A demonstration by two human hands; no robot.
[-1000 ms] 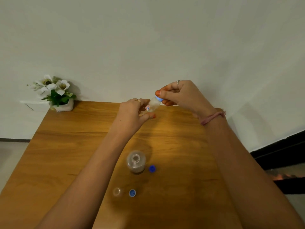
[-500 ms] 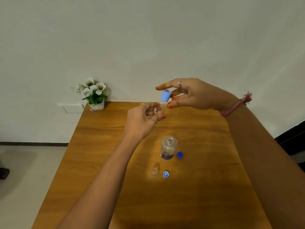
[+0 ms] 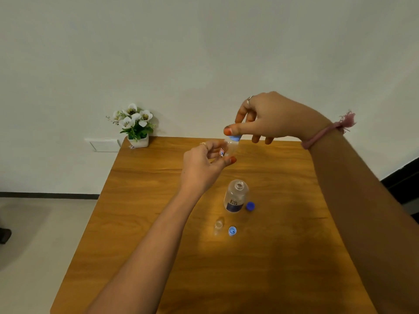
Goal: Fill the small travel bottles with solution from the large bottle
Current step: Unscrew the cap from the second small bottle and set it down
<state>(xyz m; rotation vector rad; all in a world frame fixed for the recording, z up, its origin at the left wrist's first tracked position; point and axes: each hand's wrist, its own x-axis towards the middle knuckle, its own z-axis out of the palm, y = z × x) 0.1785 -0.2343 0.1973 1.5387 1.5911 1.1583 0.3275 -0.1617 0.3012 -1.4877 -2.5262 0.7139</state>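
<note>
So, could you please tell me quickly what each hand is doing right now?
Left hand: closed around the small travel bottle.
Right hand: fingers pinching the light blue cap at the bottle's top.

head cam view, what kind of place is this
Probably an ordinary indoor room, a home or small office: a bare wooden table against a plain white wall, a small potted flower plant at its far corner, and a wall socket plate.

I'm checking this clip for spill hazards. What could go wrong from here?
1. The large bottle stands uncapped right under the left hand; a lowered forearm could tip it.
2. The small bottle on the table is open too, and likely light enough to topple.
3. The loose caps could roll away.
</note>
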